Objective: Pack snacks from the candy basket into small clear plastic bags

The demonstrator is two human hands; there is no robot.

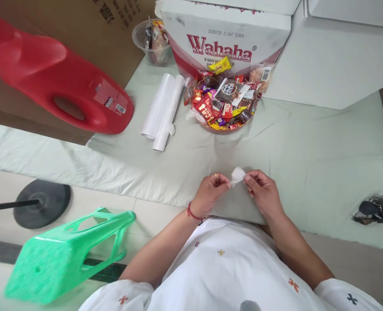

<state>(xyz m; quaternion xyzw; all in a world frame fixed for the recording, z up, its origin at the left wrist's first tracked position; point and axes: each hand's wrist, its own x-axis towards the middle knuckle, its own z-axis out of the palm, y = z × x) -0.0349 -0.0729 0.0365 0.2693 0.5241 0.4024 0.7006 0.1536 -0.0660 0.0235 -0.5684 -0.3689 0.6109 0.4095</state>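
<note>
One bench (pixel 314 147) is carrying most things, its near edge running close to the white shirt (pixel 233 268), so anything slipping from a loose hold could be ending up on the floor (pixel 146 211). A carton (pixel 97 43) is rising at far left, a white box (pixel 343 52) is filling the far right, and between them the Wahaha box (pixel 224 26) is standing upright, blocking any reach farther back. A green stool (pixel 45 263) is occupying the floor at left, where a foot could be catching it. A red jug (pixel 87 82) is taking up the bench's left side. The tray (pixel 224 131) is holding a heap of sweets (pixel 207 108), some overhanging its rim, so a knock could be spilling them. White rolls (pixel 165 108) are lying just left of it, partly blocking that side. The left hand (pixel 209 192) and right hand (pixel 264 190) are hovering over the bench's near part, fingers of each pinching, barely parted, a thin white scrap (pixel 237 174) between them. Pulling unevenly could be tearing it; a weak pinch could be losing it. What it is, I cannot tell.
</note>
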